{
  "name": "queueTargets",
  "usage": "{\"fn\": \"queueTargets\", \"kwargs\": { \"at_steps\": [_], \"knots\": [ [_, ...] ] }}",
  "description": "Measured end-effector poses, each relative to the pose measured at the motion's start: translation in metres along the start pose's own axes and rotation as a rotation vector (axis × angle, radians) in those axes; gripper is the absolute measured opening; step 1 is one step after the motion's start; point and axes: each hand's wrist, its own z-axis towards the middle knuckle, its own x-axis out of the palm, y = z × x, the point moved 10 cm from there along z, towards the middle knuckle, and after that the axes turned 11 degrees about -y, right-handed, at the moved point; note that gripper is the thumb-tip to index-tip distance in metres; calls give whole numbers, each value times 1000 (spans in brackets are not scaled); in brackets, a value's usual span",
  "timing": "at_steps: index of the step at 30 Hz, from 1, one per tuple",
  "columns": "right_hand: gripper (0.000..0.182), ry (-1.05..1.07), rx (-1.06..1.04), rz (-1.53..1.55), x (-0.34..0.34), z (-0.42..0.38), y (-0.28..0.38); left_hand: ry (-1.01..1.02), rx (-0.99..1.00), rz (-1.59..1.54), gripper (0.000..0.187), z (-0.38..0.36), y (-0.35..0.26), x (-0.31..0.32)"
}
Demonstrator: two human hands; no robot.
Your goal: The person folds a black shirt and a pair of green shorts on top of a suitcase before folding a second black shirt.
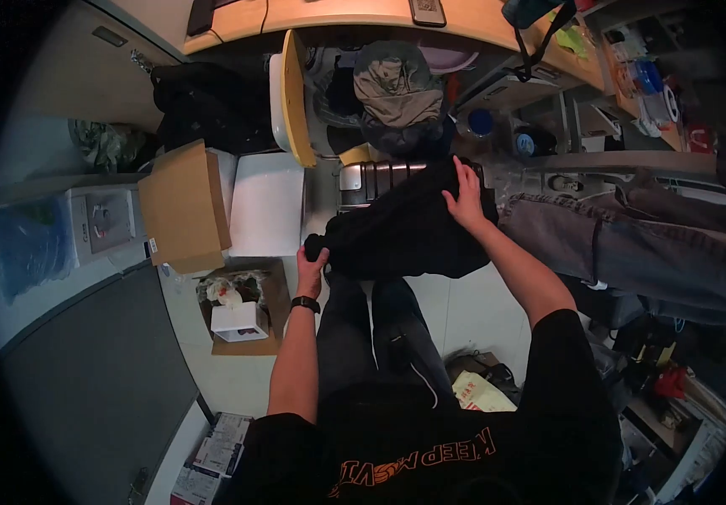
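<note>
A black garment (409,227) is spread in front of me, over part of a silver ribbed suitcase (363,178). Its exact kind does not show. My left hand (311,273) is closed on the bunched left end, thumb on top, with a dark watch on the wrist. Toward the upper right of the cloth, my right hand (467,204) lies with its fingers stretched out and the thumb apart. Folds hide most of the suitcase.
An open cardboard box (185,206) and a white box (268,204) stand left. Beyond are a yellow chair (296,101) and a desk (338,15). Grey jeans (569,236) hang at right. A small box (241,321) and a bag (482,390) sit on the floor.
</note>
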Motion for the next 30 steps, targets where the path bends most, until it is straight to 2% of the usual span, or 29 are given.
{"fn": "queueTargets", "kwargs": {
  "at_steps": [1,2,3,4,5,6,8,9,10,12,13,14,15,17,18,19,21,22,24,25,26,28,29,30],
  "knots": [
    [111,104,52,14,2,8,-2,-15,-11,-2,56,-7,-3,-1],
    [111,120,47,18,-2,18,5,-19,135,55,61,-15,-22,-3],
    [113,217,28,-187,-5,30,17,-22,282,112,67,-28,-49,-1],
    [115,311,3,-391,-3,38,22,5,213,121,72,-43,-72,4],
    [116,299,-136,-377,-1,48,33,-12,206,119,72,-46,-70,-2],
    [116,309,-151,-371,3,57,31,-14,204,211,68,-47,-67,-9],
    [110,474,-608,-276,29,54,60,-32,206,299,64,-36,-56,-26],
    [103,579,-586,-218,45,54,47,23,229,412,60,-26,-36,-29],
    [103,583,-599,-212,46,59,49,79,249,526,56,-24,-29,-26],
    [99,740,-443,-260,56,63,35,28,266,493,55,-10,-26,-22],
    [92,699,-442,-270,52,68,36,-12,290,461,55,4,-26,-21],
    [92,702,-455,-269,51,68,38,72,40,277,69,19,-1,-12],
    [85,700,-431,-269,50,70,34,63,42,272,69,30,5,-9],
    [79,700,-407,-273,47,69,29,310,7,191,89,37,17,26],
    [70,739,-358,-291,49,67,20,415,-81,147,104,38,26,36],
    [62,780,-306,-309,49,64,11,415,-81,144,104,46,28,39],
    [56,771,-379,-314,45,58,7,458,214,333,95,63,16,49],
    [50,766,-449,-316,43,52,7,467,211,333,95,69,9,50],
    [48,838,-421,-293,40,44,-3,611,91,590,83,65,19,53],
    [46,903,-402,-265,39,38,-10,535,237,602,62,66,2,52],
    [46,904,-390,-264,34,36,-15,545,233,605,62,64,-4,51],
    [50,942,-290,-161,22,35,-23,673,433,751,48,58,-28,55],
    [50,933,-280,-159,12,42,-21,663,309,750,39,59,-27,42],
    [50,1018,-219,-230,-6,50,-11,639,206,757,38,55,-42,34]
  ]
}}
